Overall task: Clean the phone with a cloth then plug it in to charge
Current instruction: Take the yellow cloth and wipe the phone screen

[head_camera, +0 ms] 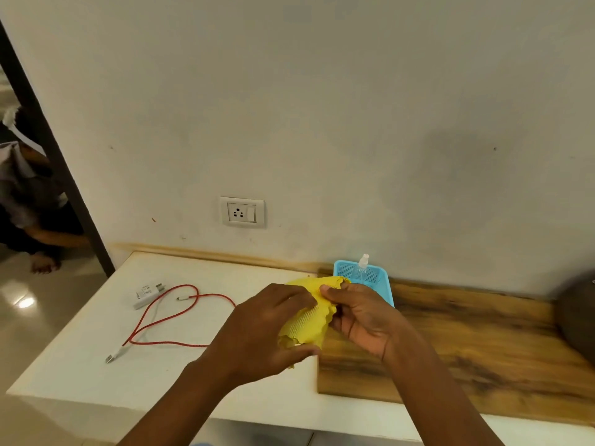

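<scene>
A yellow cloth (314, 312) is bunched between both hands above the counter. My left hand (260, 329) wraps its lower left side. My right hand (360, 312) pinches its upper right edge. The phone is hidden; I cannot tell whether it is inside the cloth. On the white counter (80, 358) to the left lie a white charger plug (146, 295) and a red cable (167, 317) with loose ends. A wall socket with a switch (242, 212) sits above the counter.
A blue plastic basket (373, 280) with a clear spray bottle (363, 265) stands against the wall behind my hands. A wooden board (467, 349) covers the counter's right part. A dark round object (579, 313) is at the right edge. A person crouches past the doorway (29, 201) at left.
</scene>
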A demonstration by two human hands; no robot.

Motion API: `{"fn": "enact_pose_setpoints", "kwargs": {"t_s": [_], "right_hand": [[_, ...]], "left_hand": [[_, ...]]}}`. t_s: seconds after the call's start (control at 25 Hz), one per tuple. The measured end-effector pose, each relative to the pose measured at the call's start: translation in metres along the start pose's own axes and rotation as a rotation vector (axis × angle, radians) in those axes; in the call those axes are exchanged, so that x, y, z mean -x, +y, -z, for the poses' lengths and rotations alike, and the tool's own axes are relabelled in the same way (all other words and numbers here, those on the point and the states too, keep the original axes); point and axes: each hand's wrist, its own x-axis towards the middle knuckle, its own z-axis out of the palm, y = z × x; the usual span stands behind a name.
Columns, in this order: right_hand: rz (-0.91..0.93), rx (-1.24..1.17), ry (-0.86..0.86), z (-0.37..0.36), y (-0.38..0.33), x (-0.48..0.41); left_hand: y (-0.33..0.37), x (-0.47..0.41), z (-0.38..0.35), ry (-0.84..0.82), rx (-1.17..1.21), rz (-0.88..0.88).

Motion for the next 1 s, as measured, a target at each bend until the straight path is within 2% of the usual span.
{"fn": "enact_pose_setpoints", "kwargs": {"t_s": [0.08,0.24,0.32,0.52,0.6,0.68,0.76,0.84,0.92,1.0], "right_hand": [[0.010,-0.004,0.060,-0.001,0.003,-0.001],[0.025,0.001,0.109,-0.001,0.006,0.001],[0.028,0.012,0.120,-0.001,0.007,0.002],[0.024,0.153,0.110,0.007,0.007,0.007],[0.030,0.221,0.155,0.012,0.006,0.009],[0.037,0.405,0.186,0.016,0.003,0.011],[0.021,0.600,0.122,0.021,-0.001,0.014],[-0.017,0.715,-0.028,0.025,-0.008,0.020],[-0.009,0.617,-0.106,0.029,-0.009,0.021],[0.052,0.372,-0.049,0.027,-0.004,0.014]], "left_hand": [[-0.001,0.000,-0.002,0.055,-0.003,-0.016],[0.001,-0.005,0.006,0.108,0.434,0.325],[0.002,-0.008,0.010,0.126,0.614,0.425],[-0.014,-0.013,0.017,0.404,0.817,0.777],[-0.023,-0.014,0.022,0.499,0.788,0.833],[-0.033,-0.014,0.026,0.577,0.689,0.823],[-0.049,-0.012,0.027,0.607,0.569,0.800],[-0.066,-0.009,0.021,0.600,0.463,0.784],[-0.080,-0.001,0.005,0.508,0.359,0.809],[-0.085,0.011,-0.024,0.334,0.253,0.861]]}}
